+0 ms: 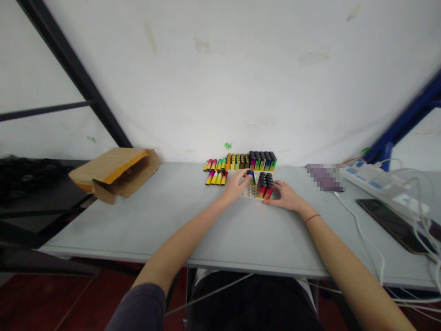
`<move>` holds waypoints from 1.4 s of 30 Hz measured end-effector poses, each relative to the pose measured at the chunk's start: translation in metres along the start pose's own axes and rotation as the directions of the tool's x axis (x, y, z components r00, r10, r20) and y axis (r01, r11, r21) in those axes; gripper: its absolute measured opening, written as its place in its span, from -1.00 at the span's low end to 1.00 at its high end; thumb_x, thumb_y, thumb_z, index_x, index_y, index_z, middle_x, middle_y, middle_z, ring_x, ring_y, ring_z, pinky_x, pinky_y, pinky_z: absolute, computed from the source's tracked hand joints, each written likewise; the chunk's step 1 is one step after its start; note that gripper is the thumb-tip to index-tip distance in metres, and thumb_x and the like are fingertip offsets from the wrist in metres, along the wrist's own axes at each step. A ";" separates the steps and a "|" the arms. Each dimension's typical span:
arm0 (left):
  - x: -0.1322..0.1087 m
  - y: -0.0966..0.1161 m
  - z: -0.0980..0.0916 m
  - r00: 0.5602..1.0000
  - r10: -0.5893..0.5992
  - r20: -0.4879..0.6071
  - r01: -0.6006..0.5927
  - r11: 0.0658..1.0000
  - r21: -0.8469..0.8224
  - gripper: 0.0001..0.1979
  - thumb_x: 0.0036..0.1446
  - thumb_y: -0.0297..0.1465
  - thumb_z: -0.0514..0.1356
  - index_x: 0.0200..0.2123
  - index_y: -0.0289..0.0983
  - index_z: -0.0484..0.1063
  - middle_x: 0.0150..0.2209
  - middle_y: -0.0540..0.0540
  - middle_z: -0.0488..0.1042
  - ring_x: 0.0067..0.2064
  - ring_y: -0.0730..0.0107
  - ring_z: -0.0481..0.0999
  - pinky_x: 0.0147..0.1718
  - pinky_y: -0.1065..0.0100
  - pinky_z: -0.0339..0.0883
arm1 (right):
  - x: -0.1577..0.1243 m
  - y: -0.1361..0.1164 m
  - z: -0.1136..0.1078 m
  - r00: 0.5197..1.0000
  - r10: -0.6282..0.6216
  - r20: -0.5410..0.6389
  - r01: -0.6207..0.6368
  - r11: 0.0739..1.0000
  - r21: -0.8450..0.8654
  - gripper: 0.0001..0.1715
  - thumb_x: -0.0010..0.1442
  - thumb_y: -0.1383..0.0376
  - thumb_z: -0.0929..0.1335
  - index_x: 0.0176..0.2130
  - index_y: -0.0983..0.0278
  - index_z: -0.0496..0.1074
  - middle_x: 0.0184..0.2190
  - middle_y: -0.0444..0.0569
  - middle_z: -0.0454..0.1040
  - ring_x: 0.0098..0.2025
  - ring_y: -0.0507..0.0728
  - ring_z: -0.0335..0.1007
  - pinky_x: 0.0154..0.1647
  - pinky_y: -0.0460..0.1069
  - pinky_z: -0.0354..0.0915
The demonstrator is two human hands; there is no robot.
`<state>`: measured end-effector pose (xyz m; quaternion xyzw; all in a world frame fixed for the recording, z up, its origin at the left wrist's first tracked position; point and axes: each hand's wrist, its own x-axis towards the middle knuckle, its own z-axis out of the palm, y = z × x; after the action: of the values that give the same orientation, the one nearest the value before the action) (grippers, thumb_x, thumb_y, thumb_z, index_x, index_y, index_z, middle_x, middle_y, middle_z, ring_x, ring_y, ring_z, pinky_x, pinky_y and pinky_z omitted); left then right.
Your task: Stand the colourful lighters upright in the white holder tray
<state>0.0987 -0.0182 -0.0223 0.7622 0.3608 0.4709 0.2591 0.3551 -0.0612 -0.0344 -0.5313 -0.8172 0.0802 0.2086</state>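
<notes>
A small pale tray with round slots stands in the middle of the table. Several red lighters with black tops stand upright in its right part. My left hand pinches a dark blue lighter over the tray's left part; its lower end is partly hidden. At the tray's right side, my right hand grips it, thumb at the front corner and fingers round the back. Loose yellow and red lighters lie flat left of the tray. Behind it, yellow lighters and multicoloured black-topped lighters stand in tight blocks.
An open brown cardboard box lies at the table's left. On the right are a blurred-out purple item, a white power strip with tangled cables and a dark phone. A white wall closes off the back.
</notes>
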 end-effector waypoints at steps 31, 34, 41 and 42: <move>0.003 0.022 -0.002 0.983 0.042 0.180 -0.129 0.855 0.502 -0.61 0.48 -0.35 0.09 0.29 -0.14 0.47 0.17 -0.15 0.63 0.20 0.18 0.59 0.24 0.15 0.40 | 0.000 0.001 -0.001 1.000 0.008 0.024 -0.007 1.000 -0.030 -0.09 0.10 -0.23 0.53 0.20 0.30 0.56 0.16 0.28 0.58 0.18 0.53 0.48 0.25 0.33 0.38; 0.003 0.023 -0.023 0.997 -0.061 0.050 0.017 0.787 0.616 -0.60 0.49 -0.37 0.05 0.26 -0.23 0.51 0.14 -0.23 0.63 0.19 0.10 0.58 0.24 0.12 0.38 | 0.000 0.001 0.000 1.000 0.004 0.022 -0.003 0.999 -0.038 -0.10 0.10 -0.24 0.52 0.18 0.29 0.57 0.15 0.26 0.59 0.19 0.52 0.48 0.25 0.30 0.37; 0.001 0.001 -0.096 0.818 -0.477 -0.321 0.533 0.422 0.733 -0.56 0.47 -0.28 0.04 0.20 -0.31 0.58 0.17 -0.39 0.58 0.21 -0.04 0.57 0.14 0.17 0.43 | 0.000 0.003 0.001 1.000 0.012 0.028 -0.011 1.000 -0.029 -0.06 0.11 -0.26 0.50 0.22 0.29 0.55 0.18 0.26 0.57 0.19 0.51 0.47 0.26 0.29 0.37; 0.001 -0.002 -0.102 0.786 -0.531 -0.317 0.558 0.386 0.735 -0.54 0.46 -0.21 0.06 0.19 -0.30 0.59 0.17 -0.41 0.58 0.20 -0.06 0.58 0.11 0.18 0.44 | 0.000 0.003 0.001 0.999 0.016 0.029 -0.015 0.999 -0.028 -0.05 0.11 -0.27 0.50 0.23 0.30 0.55 0.19 0.27 0.56 0.19 0.51 0.46 0.26 0.30 0.37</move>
<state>0.0062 -0.0107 0.0194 0.6254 0.7640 0.1572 0.0233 0.3567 -0.0597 -0.0362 -0.5394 -0.8170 0.0782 0.1885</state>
